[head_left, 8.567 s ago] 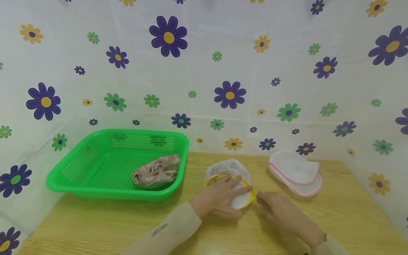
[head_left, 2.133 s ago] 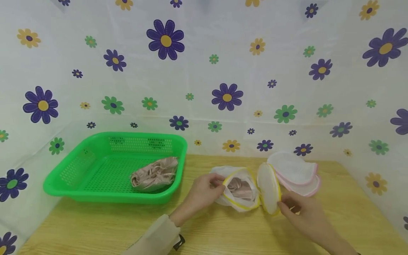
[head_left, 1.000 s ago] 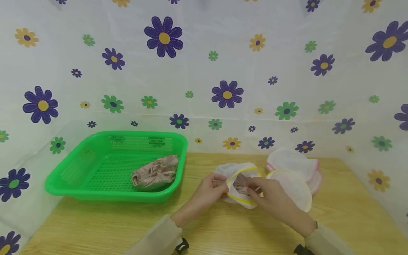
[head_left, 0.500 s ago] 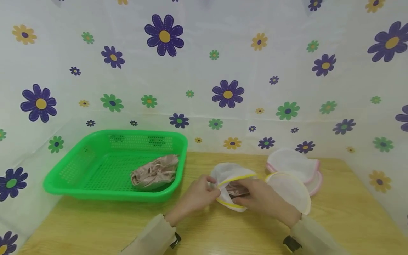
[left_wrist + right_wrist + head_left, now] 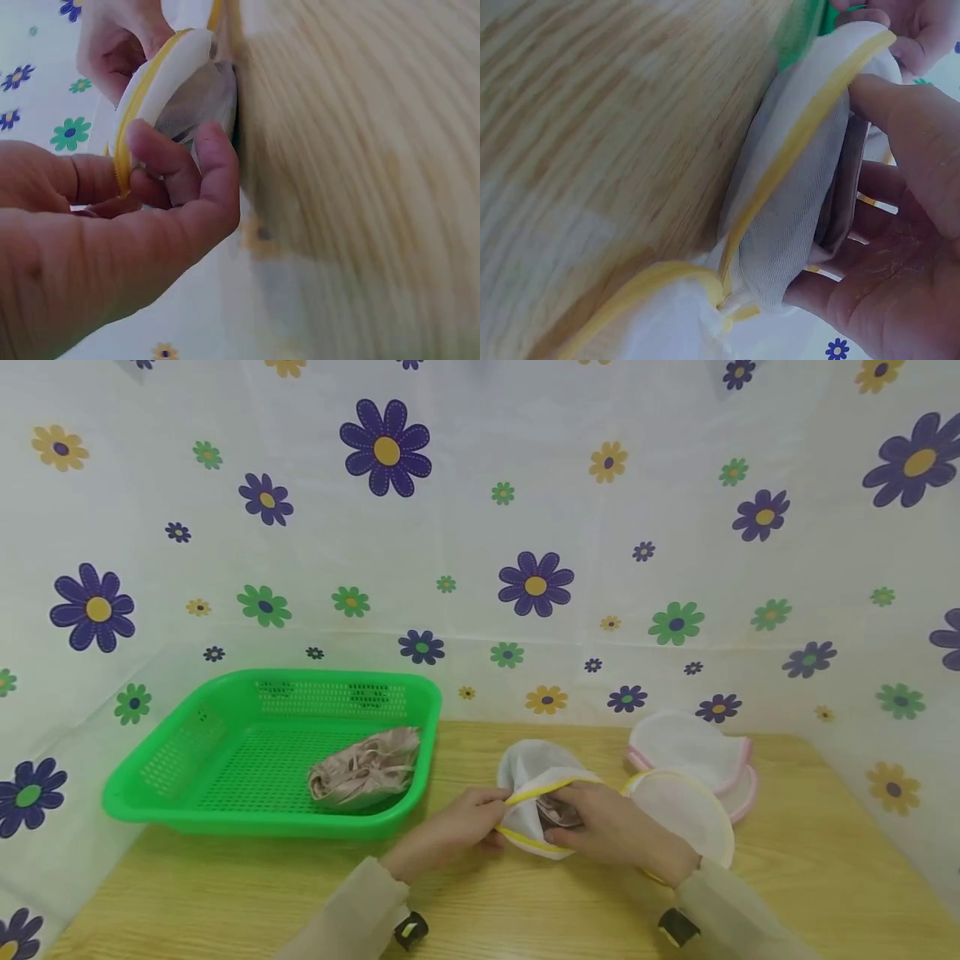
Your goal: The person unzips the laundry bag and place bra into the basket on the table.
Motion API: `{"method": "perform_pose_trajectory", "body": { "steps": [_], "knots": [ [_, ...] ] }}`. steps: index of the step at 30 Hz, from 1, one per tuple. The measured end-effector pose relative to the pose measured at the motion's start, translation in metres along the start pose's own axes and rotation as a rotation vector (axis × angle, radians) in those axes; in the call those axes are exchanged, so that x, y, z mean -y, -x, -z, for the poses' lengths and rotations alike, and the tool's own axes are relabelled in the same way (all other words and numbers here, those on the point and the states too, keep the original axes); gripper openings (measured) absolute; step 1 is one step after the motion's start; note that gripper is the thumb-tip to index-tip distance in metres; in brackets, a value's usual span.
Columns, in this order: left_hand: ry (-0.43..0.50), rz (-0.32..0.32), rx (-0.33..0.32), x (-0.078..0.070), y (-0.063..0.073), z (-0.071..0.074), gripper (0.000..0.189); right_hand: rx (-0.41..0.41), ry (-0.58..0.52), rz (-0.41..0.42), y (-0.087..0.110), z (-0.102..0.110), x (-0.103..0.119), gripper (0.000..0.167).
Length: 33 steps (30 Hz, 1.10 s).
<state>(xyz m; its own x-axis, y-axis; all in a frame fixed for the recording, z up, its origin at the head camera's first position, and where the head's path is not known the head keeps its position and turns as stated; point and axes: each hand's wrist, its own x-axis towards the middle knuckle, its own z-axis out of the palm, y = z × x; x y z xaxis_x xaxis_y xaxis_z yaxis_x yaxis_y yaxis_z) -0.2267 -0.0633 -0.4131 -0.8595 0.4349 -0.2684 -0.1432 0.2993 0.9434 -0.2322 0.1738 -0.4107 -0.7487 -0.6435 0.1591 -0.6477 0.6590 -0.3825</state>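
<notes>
A white mesh laundry bag point(image 5: 531, 762) with yellow zipper edging lies on the table with its mouth turned toward me. My left hand point(image 5: 459, 825) pinches the left end of its rim; the left wrist view shows the yellow zipper edge point(image 5: 124, 154) between thumb and fingers. Inside sits a pinkish-brown satin cloth point(image 5: 558, 811), partly hidden by mesh and fingers. My right hand point(image 5: 618, 827) reaches into the mouth and grips this cloth; in the right wrist view a fold of it point(image 5: 847, 187) lies between thumb and fingers. The round lid point(image 5: 686, 818) is folded out to the right.
At left stands a green perforated basket point(image 5: 270, 824) holding another rolled satin cloth point(image 5: 366, 770). Behind the lid, two pink-edged white mesh pieces point(image 5: 686, 747) overlap on the wooden table point(image 5: 525, 918). A flower-print sheet point(image 5: 465, 535) hangs behind and at the sides.
The lid, earlier lying over the bag, is now swung open to the right. My right hand left the lid and went into the mouth; my left hand moved from the lid to the left rim.
</notes>
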Motion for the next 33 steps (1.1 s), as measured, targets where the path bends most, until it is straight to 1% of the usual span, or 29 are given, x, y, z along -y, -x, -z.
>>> {"method": "perform_pose_trajectory", "body": {
  "steps": [3,5,7,8,10,14,17,20,23,25,29,31,33],
  "knots": [
    [0.115,0.064,0.024,0.001,-0.003,0.0,0.053,-0.019,-0.008,0.001,-0.002,-0.001,0.0,0.019],
    [0.188,0.091,0.046,0.003,-0.005,0.0,0.051,-0.031,-0.029,-0.007,-0.003,-0.002,0.0,0.011],
    [0.25,0.106,0.067,0.005,-0.006,0.0,0.05,-0.043,-0.062,-0.008,-0.003,-0.002,-0.001,0.005],
    [0.28,0.113,0.074,0.005,-0.007,0.0,0.052,-0.046,-0.076,-0.003,-0.003,-0.002,-0.002,0.005],
    [0.327,0.129,0.081,0.006,-0.007,-0.001,0.056,-0.044,-0.102,0.004,-0.004,-0.003,-0.003,0.011],
    [0.39,0.154,0.092,0.005,-0.007,-0.002,0.066,-0.032,-0.147,0.043,-0.004,-0.001,-0.007,0.018],
    [0.414,0.162,0.098,0.002,-0.008,-0.004,0.068,0.003,-0.185,0.044,-0.003,0.002,-0.009,0.02],
    [0.422,0.157,0.095,0.001,-0.008,-0.006,0.067,0.048,-0.229,-0.019,-0.001,0.007,-0.008,0.023],
    [0.412,0.147,0.096,0.001,-0.008,-0.008,0.063,0.072,-0.252,-0.084,0.0,0.01,-0.007,0.028],
    [0.398,0.141,0.105,0.001,-0.007,-0.009,0.051,0.074,-0.257,-0.104,0.0,0.01,-0.007,0.029],
    [0.367,0.126,0.12,0.001,-0.006,-0.01,0.018,0.066,-0.257,-0.102,-0.002,0.007,-0.008,0.031],
    [0.358,0.123,0.115,0.002,-0.005,-0.011,0.015,0.056,-0.265,-0.098,-0.003,0.006,-0.009,0.031],
    [0.355,0.121,0.111,0.003,-0.004,-0.011,0.017,0.042,-0.267,-0.092,-0.003,0.006,-0.01,0.028]
  ]
}}
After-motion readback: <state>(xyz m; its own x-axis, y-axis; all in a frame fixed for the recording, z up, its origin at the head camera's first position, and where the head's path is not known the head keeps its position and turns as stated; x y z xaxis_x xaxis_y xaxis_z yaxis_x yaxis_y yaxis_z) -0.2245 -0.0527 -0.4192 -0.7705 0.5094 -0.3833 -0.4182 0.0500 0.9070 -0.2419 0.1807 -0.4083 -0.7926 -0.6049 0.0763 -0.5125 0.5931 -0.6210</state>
